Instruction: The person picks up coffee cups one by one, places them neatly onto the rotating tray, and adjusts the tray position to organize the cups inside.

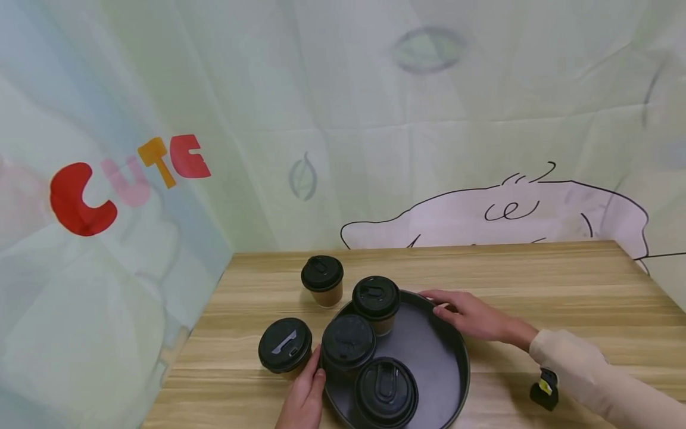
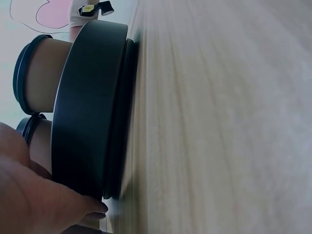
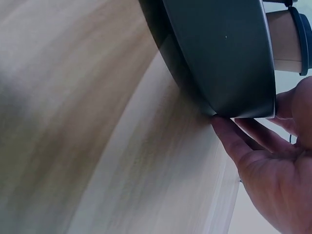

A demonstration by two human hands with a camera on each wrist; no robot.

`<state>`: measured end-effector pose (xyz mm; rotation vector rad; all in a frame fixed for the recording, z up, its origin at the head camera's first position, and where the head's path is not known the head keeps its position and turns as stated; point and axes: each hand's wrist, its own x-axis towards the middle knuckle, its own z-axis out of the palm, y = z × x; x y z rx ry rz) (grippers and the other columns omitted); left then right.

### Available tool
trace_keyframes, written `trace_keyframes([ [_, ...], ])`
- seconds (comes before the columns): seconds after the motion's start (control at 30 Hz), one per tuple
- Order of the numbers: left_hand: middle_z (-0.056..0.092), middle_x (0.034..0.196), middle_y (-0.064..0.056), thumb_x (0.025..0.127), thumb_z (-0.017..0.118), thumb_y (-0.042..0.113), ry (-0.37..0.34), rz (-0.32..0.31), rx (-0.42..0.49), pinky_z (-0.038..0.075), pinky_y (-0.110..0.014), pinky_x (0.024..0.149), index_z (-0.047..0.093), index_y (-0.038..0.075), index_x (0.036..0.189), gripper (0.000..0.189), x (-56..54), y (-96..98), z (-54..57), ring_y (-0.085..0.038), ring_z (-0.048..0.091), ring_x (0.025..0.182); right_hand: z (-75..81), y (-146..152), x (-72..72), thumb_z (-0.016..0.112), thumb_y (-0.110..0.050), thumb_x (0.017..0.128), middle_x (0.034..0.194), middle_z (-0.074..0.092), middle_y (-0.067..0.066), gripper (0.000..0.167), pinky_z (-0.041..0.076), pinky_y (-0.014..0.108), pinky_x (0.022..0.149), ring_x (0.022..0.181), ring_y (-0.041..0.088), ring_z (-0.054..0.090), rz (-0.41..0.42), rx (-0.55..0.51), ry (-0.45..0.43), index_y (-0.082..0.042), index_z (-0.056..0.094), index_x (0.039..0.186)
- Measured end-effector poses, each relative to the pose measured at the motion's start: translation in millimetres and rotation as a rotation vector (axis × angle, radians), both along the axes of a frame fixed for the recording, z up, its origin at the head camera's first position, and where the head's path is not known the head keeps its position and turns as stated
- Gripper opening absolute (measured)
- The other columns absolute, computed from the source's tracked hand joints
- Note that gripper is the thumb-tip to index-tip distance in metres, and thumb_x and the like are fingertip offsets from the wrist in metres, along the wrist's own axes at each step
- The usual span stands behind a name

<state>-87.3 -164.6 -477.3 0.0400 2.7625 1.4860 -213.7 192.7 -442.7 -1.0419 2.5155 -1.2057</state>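
A round black tray (image 1: 431,357) with a raised rim is on the wooden table, three lidded paper cups standing in its left half: a back cup (image 1: 376,298), a middle cup (image 1: 349,341) and a front cup (image 1: 386,390). My left hand (image 1: 303,396) grips the tray's left side, its fingertips low on the wall near the table in the left wrist view. On the far right side, my right hand (image 1: 474,316) holds the rim, thumb at the top edge and fingers (image 3: 231,139) curled under the base in the right wrist view.
Two more black-lidded cups stand on the table outside the tray: one cup (image 1: 285,345) close beside my left hand, another cup (image 1: 323,280) behind it. A printed cloth backdrop (image 1: 321,119) rises along the table's back and left edges.
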Motion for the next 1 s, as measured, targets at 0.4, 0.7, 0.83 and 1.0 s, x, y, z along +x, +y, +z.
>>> trace_keyframes([
  [0.4, 0.043, 0.151, -0.036, 0.109, 0.046, 0.009, -0.03, -0.026, 0.05, 0.032, -0.068, 0.113, 0.039, -0.016, 0.15, 0.049, 3.5, 1.6, 15.8, -0.054, 0.033, 0.144, -1.7, 10.0, 23.4, 0.055, -0.01, 0.108, 0.144, 0.058, 0.023, 0.043, 0.058, 0.039, 0.094, 0.119, 0.038, 0.066, -0.074, -0.038, -0.039, 0.003, 0.051, 0.149],
  [0.7, 0.044, 0.15, -0.037, 0.108, 0.045, 0.007, -0.012, -0.014, 0.048, 0.032, -0.067, 0.113, 0.041, -0.015, 0.15, 0.048, 3.3, 2.3, 15.8, -0.054, 0.036, 0.143, -4.3, 13.5, 42.5, 0.057, -0.008, 0.107, 0.143, 0.056, 0.029, 0.047, 0.06, 0.034, 0.087, 0.113, 0.041, 0.069, -0.113, -0.107, -0.071, 0.008, 0.046, 0.15],
  [0.83, 0.045, 0.149, -0.037, 0.108, 0.046, 0.007, -0.004, -0.011, 0.043, 0.033, -0.067, 0.113, 0.042, -0.015, 0.149, 0.047, 3.0, 2.1, 14.7, -0.054, 0.037, 0.142, -6.5, 13.2, 50.9, 0.058, -0.006, 0.106, 0.139, 0.058, 0.031, 0.046, 0.061, 0.033, 0.084, 0.108, 0.04, 0.07, -0.143, -0.124, -0.058, 0.009, 0.047, 0.148],
  [1.0, 0.046, 0.15, -0.036, 0.108, 0.046, 0.007, 0.001, -0.016, 0.043, 0.033, -0.066, 0.113, 0.042, -0.016, 0.149, 0.047, 2.7, 2.3, 15.3, -0.052, 0.038, 0.142, -10.5, 12.5, 62.7, 0.059, -0.004, 0.105, 0.135, 0.06, 0.031, 0.044, 0.061, 0.032, 0.082, 0.104, 0.038, 0.072, -0.191, -0.146, -0.041, 0.005, 0.05, 0.147],
])
